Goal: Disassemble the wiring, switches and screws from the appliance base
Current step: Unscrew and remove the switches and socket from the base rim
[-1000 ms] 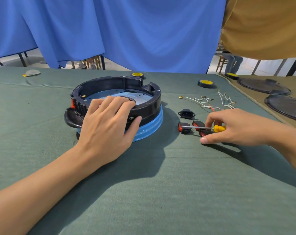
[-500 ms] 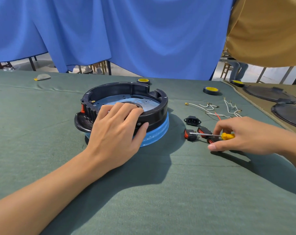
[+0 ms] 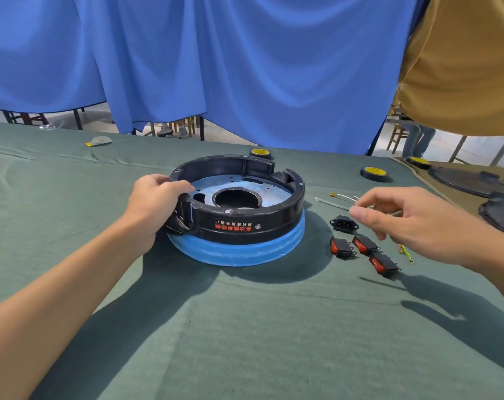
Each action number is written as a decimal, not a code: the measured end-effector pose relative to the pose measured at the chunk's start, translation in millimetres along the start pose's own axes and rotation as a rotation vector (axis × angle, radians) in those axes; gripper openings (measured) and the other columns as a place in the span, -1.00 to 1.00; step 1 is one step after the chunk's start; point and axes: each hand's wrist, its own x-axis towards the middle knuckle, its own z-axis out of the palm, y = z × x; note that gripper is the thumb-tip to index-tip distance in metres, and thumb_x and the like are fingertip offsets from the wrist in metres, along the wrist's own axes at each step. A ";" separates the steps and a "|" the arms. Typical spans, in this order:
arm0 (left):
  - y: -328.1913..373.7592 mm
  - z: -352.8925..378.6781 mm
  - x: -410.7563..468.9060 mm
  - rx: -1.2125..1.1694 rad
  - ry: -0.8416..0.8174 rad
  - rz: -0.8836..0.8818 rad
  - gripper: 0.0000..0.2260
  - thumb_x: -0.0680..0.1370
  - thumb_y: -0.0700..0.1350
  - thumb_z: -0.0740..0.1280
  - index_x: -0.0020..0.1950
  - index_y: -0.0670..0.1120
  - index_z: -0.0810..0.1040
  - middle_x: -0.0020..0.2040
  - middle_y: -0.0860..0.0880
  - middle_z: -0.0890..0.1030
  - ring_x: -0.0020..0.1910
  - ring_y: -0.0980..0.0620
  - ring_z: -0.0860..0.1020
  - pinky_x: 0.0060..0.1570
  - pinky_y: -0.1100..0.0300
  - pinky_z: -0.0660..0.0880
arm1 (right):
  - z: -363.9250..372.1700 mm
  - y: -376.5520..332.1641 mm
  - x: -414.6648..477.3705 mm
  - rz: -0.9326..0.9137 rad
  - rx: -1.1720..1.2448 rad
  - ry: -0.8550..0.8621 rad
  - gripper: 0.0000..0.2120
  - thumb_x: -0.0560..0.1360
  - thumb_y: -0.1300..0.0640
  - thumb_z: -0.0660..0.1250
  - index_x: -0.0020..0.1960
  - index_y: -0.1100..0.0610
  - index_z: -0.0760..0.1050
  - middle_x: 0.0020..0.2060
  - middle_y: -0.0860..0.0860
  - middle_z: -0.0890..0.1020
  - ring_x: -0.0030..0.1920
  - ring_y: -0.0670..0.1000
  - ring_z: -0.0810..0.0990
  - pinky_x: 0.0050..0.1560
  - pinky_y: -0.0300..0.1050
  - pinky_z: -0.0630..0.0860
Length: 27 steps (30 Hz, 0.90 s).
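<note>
The left hand (image 3: pixel 158 200) grips the appliance base (image 3: pixel 245 226) on its handle side, with its fingers curled over the black rim. The base sits flat on the green bench (image 3: pixel 245 327), near the middle. It is a black ring on a blue bottom.

Inside the ring I see only a shiny metal plate (image 3: pixel 274 187) with a big round hole. No wires and no switches show in there. A few tiny dots on the rim may be screws (image 3: pixel 227 211), so that part looks not done yet.

Just right of the base lie the parts that are out: a black power socket (image 3: pixel 344 223), three red switches (image 3: pixel 365 244) close together and, behind them, thin white wires (image 3: pixel 341 196). A small yellow-green wire bit (image 3: pixel 403 249) lies beside the switches.

The right hand (image 3: pixel 412 223) hovers over these parts, apart from the base. Its fingers are loosely bent. A thin blurry thing runs by the fingertips — I cannot tell if the hand pinches it or holds nothing.

So I think most of the job is done — wires and switches are out, and maybe only screws are left.
</note>
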 end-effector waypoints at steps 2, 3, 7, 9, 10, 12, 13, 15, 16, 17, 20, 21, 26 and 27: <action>0.1 -3.5 5.0 -0.014 -0.031 0.022 -0.97 0.40 -0.22 0.40 -0.24 -0.16 0.62 -0.39 -0.09 0.62 -0.46 -0.05 0.58 -0.28 0.09 0.54 | 1.1 -6.2 3.2 -0.021 0.039 0.005 -0.56 0.34 -0.36 0.18 -0.10 -0.05 0.58 -0.38 -0.03 0.61 -0.45 -0.17 0.46 -0.28 -0.16 0.33; 0.0 -5.9 7.5 -0.027 -0.048 0.030 -0.95 0.39 -0.24 0.39 -0.25 -0.20 0.61 -0.42 -0.09 0.59 -0.49 -0.03 0.54 -0.31 0.14 0.50 | 1.0 -8.3 4.5 -0.031 0.063 0.006 -0.56 0.34 -0.35 0.18 -0.09 -0.04 0.58 -0.37 -0.03 0.61 -0.46 -0.16 0.45 -0.29 -0.18 0.34; -3.1 -22.9 18.1 -0.043 -0.166 0.011 -0.82 0.39 -0.26 0.36 -0.08 -0.35 0.57 -0.28 -0.17 0.54 -0.36 -0.08 0.51 -0.25 0.12 0.42 | 1.6 -13.8 8.2 -0.045 0.144 0.040 -0.65 0.42 -0.26 0.21 -0.09 -0.03 0.57 -0.37 -0.03 0.60 -0.46 -0.06 0.37 -0.35 -0.19 0.35; -3.9 -30.7 19.4 -0.052 -0.275 -0.014 -0.77 0.40 -0.26 0.34 0.02 -0.26 0.63 -0.13 -0.22 0.58 -0.23 -0.15 0.53 -0.18 0.07 0.44 | 3.7 -16.1 10.7 -0.053 0.175 0.063 -0.76 0.52 -0.13 0.24 -0.09 -0.01 0.57 -0.38 -0.03 0.59 -0.44 -0.02 0.35 -0.34 -0.08 0.31; -3.8 -33.7 19.4 -0.059 -0.332 -0.019 -0.75 0.41 -0.26 0.32 0.05 -0.20 0.65 -0.07 -0.22 0.62 -0.19 -0.17 0.56 -0.17 0.07 0.47 | 5.0 -17.7 12.3 -0.060 0.187 0.071 -0.80 0.55 -0.08 0.25 -0.08 0.00 0.58 -0.38 -0.03 0.59 -0.44 -0.03 0.34 -0.34 -0.07 0.30; -4.0 -37.8 19.0 -0.048 -0.446 -0.021 -0.70 0.41 -0.25 0.30 0.09 -0.10 0.67 0.03 -0.21 0.67 -0.12 -0.18 0.62 -0.08 0.03 0.53 | 8.0 -22.4 16.2 -0.081 0.202 0.077 -0.84 0.57 -0.01 0.26 -0.05 0.02 0.59 -0.39 -0.05 0.58 -0.45 -0.06 0.35 -0.35 -0.12 0.29; -3.8 -39.6 18.5 -0.032 -0.491 -0.026 -0.70 0.42 -0.23 0.30 0.10 -0.08 0.67 0.06 -0.22 0.67 -0.08 -0.19 0.63 0.02 -0.03 0.52 | 9.7 -25.7 18.3 -0.095 0.209 0.073 -0.85 0.57 0.02 0.27 -0.05 0.03 0.59 -0.38 -0.05 0.58 -0.46 -0.08 0.36 -0.35 -0.14 0.30; -2.4 -41.2 16.1 -0.006 -0.546 -0.032 -0.74 0.46 -0.19 0.31 0.11 -0.06 0.68 0.08 -0.21 0.67 -0.02 -0.20 0.64 0.13 -0.11 0.50 | 14.0 -34.1 22.1 -0.126 0.224 0.053 -0.87 0.56 0.03 0.30 -0.04 0.02 0.61 -0.37 -0.08 0.59 -0.46 -0.13 0.40 -0.32 -0.18 0.34; -1.5 -41.8 15.5 0.001 -0.544 -0.021 -0.78 0.50 -0.15 0.32 0.08 -0.06 0.69 0.07 -0.19 0.68 -0.02 -0.17 0.66 0.09 -0.08 0.55 | 16.5 -39.7 23.9 -0.146 0.228 0.032 -0.88 0.55 0.02 0.31 -0.04 -0.01 0.61 -0.35 -0.09 0.60 -0.44 -0.16 0.44 -0.29 -0.23 0.36; -0.1 -41.8 15.7 0.003 -0.516 0.004 -0.81 0.53 -0.09 0.32 0.04 -0.05 0.70 0.05 -0.16 0.69 -0.04 -0.12 0.68 0.01 -0.01 0.61 | 19.3 -45.9 25.7 -0.171 0.223 0.004 -0.89 0.54 0.01 0.31 -0.03 -0.03 0.61 -0.33 -0.11 0.61 -0.41 -0.17 0.50 -0.27 -0.29 0.37; 4.8 -39.7 19.5 -0.034 -0.345 0.082 -0.75 0.57 0.02 0.31 0.01 -0.11 0.70 0.00 -0.06 0.71 0.00 -0.01 0.67 0.10 0.07 0.57 | 30.0 -66.4 33.8 -0.248 0.131 -0.056 -0.88 0.53 -0.06 0.30 -0.03 -0.10 0.61 -0.25 -0.11 0.63 -0.28 -0.13 0.57 -0.27 -0.32 0.39; 5.9 -38.3 20.1 -0.049 -0.298 0.097 -0.75 0.58 0.01 0.30 0.02 -0.13 0.69 -0.01 -0.04 0.72 0.01 0.00 0.66 0.16 0.05 0.53 | 34.8 -73.1 37.8 -0.264 0.089 -0.054 -0.87 0.54 -0.06 0.30 -0.02 -0.10 0.61 -0.25 -0.09 0.62 -0.25 -0.11 0.57 -0.26 -0.25 0.41; 3.8 -32.4 13.9 -0.065 -0.279 0.110 -0.78 0.61 -0.08 0.28 -0.02 -0.11 0.71 -0.10 -0.11 0.72 -0.15 -0.04 0.69 -0.17 0.13 0.65 | 69.6 -102.2 62.2 -0.330 -0.142 0.035 -0.84 0.59 -0.01 0.26 -0.04 -0.07 0.63 -0.32 -0.13 0.57 -0.23 -0.08 0.52 -0.18 -0.18 0.43; 3.0 -31.9 12.8 -0.067 -0.293 0.109 -0.79 0.61 -0.12 0.27 -0.01 -0.11 0.71 -0.10 -0.12 0.72 -0.14 -0.05 0.69 -0.21 0.14 0.65 | 76.3 -105.9 66.9 -0.331 -0.200 0.046 -0.83 0.59 -0.01 0.25 -0.03 -0.09 0.63 -0.28 -0.14 0.55 -0.16 -0.03 0.53 -0.11 -0.10 0.46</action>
